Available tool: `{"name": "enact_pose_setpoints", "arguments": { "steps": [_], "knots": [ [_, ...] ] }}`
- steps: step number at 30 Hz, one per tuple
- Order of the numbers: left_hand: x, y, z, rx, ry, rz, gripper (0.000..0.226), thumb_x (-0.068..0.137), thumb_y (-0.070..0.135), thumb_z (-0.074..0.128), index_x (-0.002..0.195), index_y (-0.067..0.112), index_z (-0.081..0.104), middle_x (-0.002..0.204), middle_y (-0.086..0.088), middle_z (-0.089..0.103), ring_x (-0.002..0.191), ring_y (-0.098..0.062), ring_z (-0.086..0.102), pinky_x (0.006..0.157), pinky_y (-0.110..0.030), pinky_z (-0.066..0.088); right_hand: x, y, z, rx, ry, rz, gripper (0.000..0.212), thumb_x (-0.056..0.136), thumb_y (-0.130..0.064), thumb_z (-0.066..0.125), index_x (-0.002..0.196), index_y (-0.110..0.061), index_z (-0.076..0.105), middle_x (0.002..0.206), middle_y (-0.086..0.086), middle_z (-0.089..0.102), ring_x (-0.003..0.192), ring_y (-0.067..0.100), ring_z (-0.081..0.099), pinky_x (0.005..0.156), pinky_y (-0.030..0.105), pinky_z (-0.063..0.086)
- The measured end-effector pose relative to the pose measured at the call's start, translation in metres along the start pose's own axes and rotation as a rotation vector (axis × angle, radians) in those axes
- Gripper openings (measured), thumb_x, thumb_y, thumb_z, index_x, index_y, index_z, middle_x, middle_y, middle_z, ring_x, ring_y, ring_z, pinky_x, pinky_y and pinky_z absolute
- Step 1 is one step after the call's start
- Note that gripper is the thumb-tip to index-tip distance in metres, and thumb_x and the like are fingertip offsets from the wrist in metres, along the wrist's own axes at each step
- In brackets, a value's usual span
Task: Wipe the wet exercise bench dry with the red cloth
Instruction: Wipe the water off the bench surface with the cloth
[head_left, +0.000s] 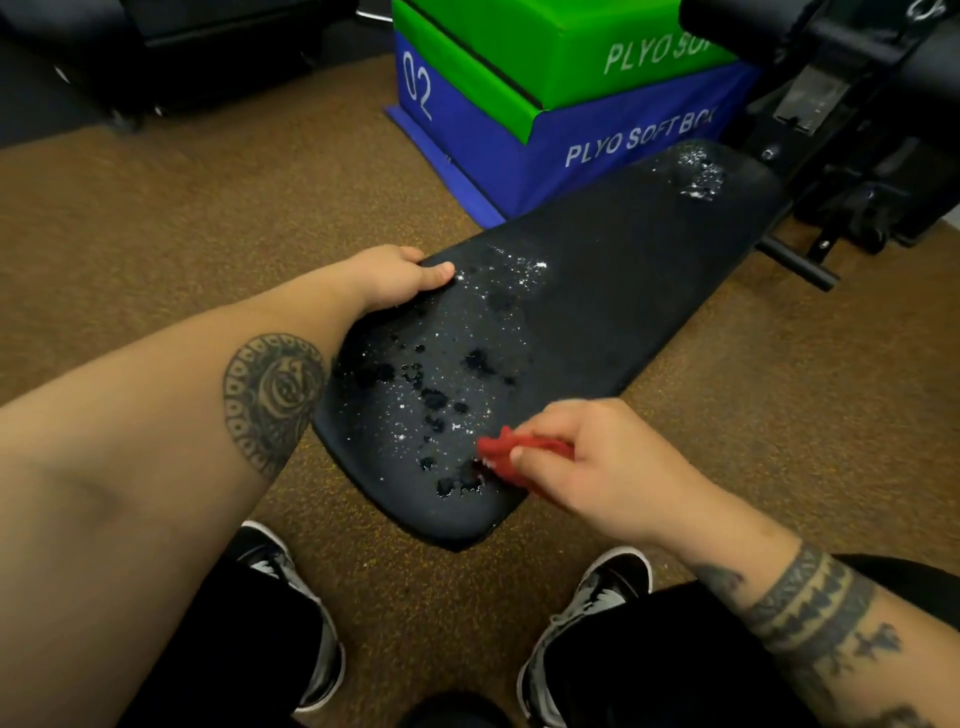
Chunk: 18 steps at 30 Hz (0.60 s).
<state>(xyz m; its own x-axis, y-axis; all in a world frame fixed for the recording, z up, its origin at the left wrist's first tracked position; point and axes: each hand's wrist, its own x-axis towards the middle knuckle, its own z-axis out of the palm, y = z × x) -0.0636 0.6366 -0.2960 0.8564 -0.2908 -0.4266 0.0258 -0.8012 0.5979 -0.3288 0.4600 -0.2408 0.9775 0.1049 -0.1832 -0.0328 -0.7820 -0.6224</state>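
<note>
The red cloth (511, 453) is pinched, bunched up, between the thumb and curled fingers of the right hand (589, 470), and it is pressed against the black pad of the exercise bench (597, 291) at its near right edge. Most of the cloth is hidden under the hand; only a crumpled end is seen poking out toward the middle of the bench. Just beside that end, water droplets (441, 387) and dark pooled spots are scattered over the near half of the bench. The bench's left edge is gripped by the left hand (397, 278), with the thumb laid on top and the fingers curled over the rim. A second wet patch (693, 174) is seen at the far end of the bench. Beyond the bench, a green box (545, 57) is stacked on a blue box (587, 156). Below the near end of the bench, two shoes (589, 618) are planted on the brown speckled floor (208, 208).
</note>
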Motion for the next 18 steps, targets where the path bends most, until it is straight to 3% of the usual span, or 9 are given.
{"name": "enact_pose_setpoints", "arguments": {
  "steps": [3,7,14,18],
  "knots": [
    [-0.003,0.0,0.001,-0.018,-0.005,0.002,0.096,0.069,0.083,0.057,0.147,0.028,0.045,0.152,0.001,0.046,0.136,-0.027,0.046,0.116,-0.048,0.032,0.008,-0.004,0.003,-0.1,0.136,0.001,0.043,0.083,-0.056,0.045,0.115,-0.04,0.069,0.09,-0.012,0.061,0.087,0.013,0.062,0.079,0.036,0.053],
    [-0.005,0.001,-0.001,0.001,-0.019,-0.023,0.102,0.057,0.092,0.053,0.142,0.037,0.049,0.15,0.005,0.048,0.135,-0.027,0.046,0.114,-0.051,0.033,-0.014,-0.018,0.035,-0.353,-0.027,-0.196,0.048,0.089,-0.05,0.039,0.131,-0.034,0.059,0.112,-0.008,0.057,0.098,0.024,0.065,0.084,0.04,0.055],
    [-0.007,0.002,-0.001,0.017,-0.012,-0.031,0.106,0.052,0.095,0.05,0.142,0.039,0.048,0.151,0.005,0.046,0.137,-0.028,0.044,0.114,-0.053,0.032,-0.031,-0.014,0.012,-0.255,-0.293,-0.318,0.036,0.089,-0.046,0.051,0.12,-0.041,0.066,0.101,-0.013,0.061,0.095,0.012,0.062,0.084,0.033,0.052],
    [-0.003,0.0,0.0,0.003,-0.016,-0.026,0.107,0.053,0.094,0.052,0.144,0.038,0.046,0.153,0.004,0.044,0.138,-0.028,0.043,0.115,-0.054,0.031,-0.027,-0.009,0.012,-0.119,-0.023,-0.269,0.036,0.091,-0.048,0.047,0.118,-0.037,0.068,0.089,-0.013,0.058,0.083,0.01,0.062,0.075,0.031,0.053]
  ]
}}
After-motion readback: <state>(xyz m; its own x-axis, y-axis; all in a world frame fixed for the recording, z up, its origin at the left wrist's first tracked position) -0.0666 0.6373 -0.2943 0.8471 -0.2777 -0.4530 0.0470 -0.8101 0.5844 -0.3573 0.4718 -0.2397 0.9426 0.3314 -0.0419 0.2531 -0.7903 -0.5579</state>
